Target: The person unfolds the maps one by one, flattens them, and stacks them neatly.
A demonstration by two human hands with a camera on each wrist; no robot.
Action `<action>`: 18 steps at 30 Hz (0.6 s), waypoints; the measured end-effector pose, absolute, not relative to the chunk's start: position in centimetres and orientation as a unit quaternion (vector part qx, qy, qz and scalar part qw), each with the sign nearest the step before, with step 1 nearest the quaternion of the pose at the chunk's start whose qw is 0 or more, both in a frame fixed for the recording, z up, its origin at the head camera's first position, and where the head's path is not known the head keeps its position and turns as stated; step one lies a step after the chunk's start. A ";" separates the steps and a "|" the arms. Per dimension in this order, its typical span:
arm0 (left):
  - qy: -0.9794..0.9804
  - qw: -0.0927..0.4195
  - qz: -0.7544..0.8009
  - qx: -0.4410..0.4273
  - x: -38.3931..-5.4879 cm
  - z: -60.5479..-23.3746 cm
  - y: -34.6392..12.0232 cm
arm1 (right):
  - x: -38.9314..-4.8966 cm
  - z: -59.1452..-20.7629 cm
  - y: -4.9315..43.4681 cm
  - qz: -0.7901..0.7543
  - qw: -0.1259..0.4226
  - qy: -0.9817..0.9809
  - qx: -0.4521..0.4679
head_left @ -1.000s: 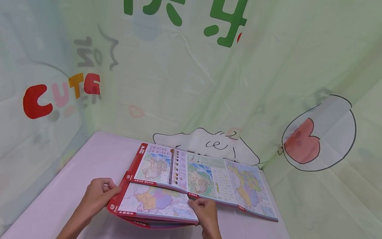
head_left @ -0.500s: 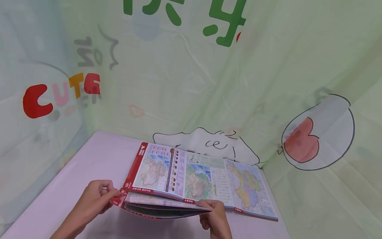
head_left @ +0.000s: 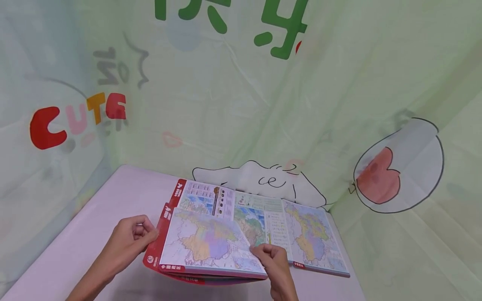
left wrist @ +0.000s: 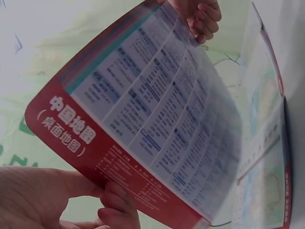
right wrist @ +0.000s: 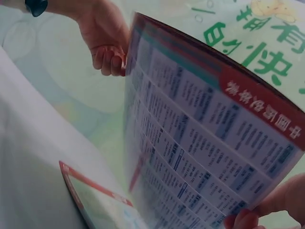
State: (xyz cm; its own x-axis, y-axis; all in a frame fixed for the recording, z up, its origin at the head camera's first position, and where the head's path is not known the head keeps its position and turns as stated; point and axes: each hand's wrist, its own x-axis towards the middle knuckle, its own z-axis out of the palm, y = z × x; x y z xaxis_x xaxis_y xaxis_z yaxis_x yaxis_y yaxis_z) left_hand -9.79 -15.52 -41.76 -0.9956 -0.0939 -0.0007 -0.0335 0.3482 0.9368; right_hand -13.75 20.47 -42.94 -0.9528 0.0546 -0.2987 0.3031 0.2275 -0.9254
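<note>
A map booklet with a red strip down its left side is held up in both hands, its coloured map face visible in the head view. My left hand pinches the red strip between thumb and fingers. At the opposite edge, my right hand grips the lower right side the same way. Printed text columns cover the booklet's underside in the left wrist view. Behind it lie a left map, partly covered by the booklet, a middle map and a right map.
A pale pink table top carries the maps. Light green printed cloth hangs behind and around the table. The right map lies near the table's right edge.
The booklet swung nearly edge-on half a second ago, then its map face turned back into view. It now overlaps the left back map, which earlier covered its far part. Both hands keep hold.
</note>
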 end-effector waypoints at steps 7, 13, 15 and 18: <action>-0.861 0.085 -0.502 0.021 -12.9 -44.1 -14.8 | -16.0 -45.1 20.5 -0.561 0.030 0.819 0.119; -0.870 0.128 -0.475 0.028 -15.3 -46.8 -13.7 | -18.2 -47.2 20.2 -0.537 -0.036 0.831 0.140; -0.871 0.136 -0.471 0.028 -15.9 -47.8 -13.4 | -18.8 -47.9 20.1 -0.527 -0.063 0.835 0.142; -0.871 0.146 -0.468 0.030 -16.8 -48.9 -12.8 | -19.8 -48.8 20.0 -0.504 -0.104 0.846 0.141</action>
